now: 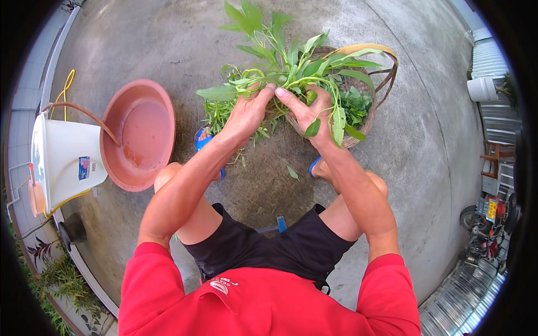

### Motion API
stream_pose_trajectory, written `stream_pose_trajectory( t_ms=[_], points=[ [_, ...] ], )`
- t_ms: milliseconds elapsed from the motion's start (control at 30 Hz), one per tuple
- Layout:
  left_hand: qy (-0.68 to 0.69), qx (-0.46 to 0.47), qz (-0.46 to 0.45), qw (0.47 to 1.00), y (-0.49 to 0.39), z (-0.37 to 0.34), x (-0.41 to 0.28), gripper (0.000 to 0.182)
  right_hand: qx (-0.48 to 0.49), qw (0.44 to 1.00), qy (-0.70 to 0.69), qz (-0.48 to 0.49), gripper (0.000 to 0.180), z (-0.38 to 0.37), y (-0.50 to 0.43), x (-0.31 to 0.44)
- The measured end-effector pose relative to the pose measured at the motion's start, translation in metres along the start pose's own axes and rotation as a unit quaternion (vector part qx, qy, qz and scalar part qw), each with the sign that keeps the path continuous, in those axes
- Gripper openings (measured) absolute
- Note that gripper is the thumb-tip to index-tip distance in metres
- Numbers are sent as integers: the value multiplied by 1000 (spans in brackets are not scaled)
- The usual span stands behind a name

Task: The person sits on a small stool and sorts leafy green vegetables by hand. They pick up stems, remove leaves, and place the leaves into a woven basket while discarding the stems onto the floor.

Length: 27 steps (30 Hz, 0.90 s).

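Observation:
In front of me, both hands are on a bunch of leafy green stems, apparently water spinach (290, 71). My left hand (247, 112) pinches the stems between thumb and fingers. Close beside it, my right hand (310, 113) grips the same bunch, its thumb tip almost touching my left thumb. Some stems droop over the right wrist. Below and to the right stands a round wicker basket (365, 131) with an arched handle (384, 49), holding cut greens (355, 103). A heap of greens (215, 113) lies on the concrete by my left hand. The bunch hides part of the basket.
A reddish plastic basin (145, 113) rests on the left beside a white bucket (69, 147); a brown hose (90, 112) runs into the basin. One loose leaf (293, 172) lies between my blue sandals (204, 142). Motorcycles (483, 222) are at far right.

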<state>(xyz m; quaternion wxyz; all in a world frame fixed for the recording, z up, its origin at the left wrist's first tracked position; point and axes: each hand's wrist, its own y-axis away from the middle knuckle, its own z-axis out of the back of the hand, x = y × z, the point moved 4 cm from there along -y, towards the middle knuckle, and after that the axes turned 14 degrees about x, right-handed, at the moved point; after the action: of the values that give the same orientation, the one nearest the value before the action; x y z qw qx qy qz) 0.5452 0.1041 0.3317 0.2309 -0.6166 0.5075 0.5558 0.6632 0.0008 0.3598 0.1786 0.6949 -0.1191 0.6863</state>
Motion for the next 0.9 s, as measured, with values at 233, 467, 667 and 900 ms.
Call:
stream_pose_trajectory(
  t_ms=[233, 467, 667, 900],
  points=[
    [38, 20, 32, 999, 3, 6, -2, 39, 75, 994, 72, -22, 35, -4, -1, 7],
    [126, 17, 43, 991, 10, 2, -11, 34, 152, 986, 73, 7, 57, -8, -4, 10],
    [59, -58, -67, 994, 7, 34, -29, 26, 137, 892, 427, -63, 55, 34, -1, 15],
    [-33, -77, -188, 979, 5, 55, -47, 21, -93, 977, 166, 99, 18, 89, -14, 33]
  ],
)
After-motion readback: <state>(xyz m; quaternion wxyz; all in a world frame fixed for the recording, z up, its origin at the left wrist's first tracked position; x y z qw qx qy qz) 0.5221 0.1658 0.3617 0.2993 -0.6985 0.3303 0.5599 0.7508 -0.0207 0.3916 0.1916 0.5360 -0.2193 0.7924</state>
